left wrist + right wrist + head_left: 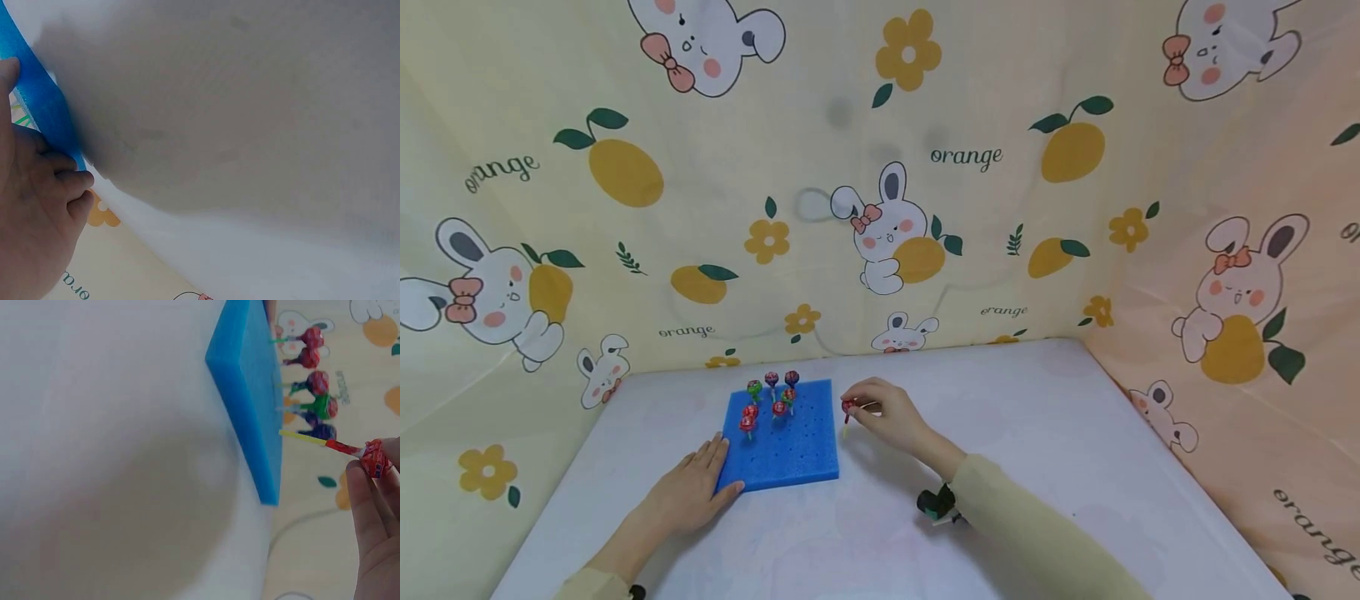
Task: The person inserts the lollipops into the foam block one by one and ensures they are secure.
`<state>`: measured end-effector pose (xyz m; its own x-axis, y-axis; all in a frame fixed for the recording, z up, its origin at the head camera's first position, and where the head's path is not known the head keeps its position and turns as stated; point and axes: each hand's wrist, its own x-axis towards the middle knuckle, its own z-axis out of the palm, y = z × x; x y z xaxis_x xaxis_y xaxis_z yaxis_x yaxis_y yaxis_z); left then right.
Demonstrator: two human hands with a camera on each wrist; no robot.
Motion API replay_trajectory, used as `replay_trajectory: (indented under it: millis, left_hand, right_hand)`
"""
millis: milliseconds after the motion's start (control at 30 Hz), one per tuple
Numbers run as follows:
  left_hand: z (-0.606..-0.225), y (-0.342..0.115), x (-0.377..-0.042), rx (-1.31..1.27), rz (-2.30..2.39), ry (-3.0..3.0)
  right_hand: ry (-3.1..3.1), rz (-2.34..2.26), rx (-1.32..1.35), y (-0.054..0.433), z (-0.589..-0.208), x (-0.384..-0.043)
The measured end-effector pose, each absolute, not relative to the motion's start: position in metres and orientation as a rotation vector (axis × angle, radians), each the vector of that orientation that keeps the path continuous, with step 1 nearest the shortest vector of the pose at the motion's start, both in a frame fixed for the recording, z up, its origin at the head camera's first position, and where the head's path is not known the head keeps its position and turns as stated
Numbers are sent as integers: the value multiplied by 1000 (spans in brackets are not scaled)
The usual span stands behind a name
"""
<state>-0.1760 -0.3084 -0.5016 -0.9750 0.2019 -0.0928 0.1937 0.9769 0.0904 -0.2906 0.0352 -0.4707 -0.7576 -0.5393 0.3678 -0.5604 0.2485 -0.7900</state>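
The head camera looks forward and down across the surface (865,542), far enough back to show the left hand (688,492), right hand (891,412) and patterned cloth (985,208). Each wrist camera sits close to its hand; the right one's picture lies sideways. All three share the foam board (782,454); head and right wrist share the lollipops (778,408).

matt foam block (811,446), glossy lollipop wrapper (375,460), smooth tabletop (1052,425), cloth backdrop (820,125)

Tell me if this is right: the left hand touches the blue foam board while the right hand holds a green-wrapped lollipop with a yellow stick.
Wrong colour: the right wrist view shows the right hand holding a red-wrapped lollipop. The rest is right.
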Motion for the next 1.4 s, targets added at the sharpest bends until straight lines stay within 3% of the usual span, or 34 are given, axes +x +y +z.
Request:
replay_trajectory:
  millis: [1400]
  left_hand:
    - [-500,-310,-175,290,111,3020]
  right_hand:
    - [-2590,1413,1176,-73,-473,-279]
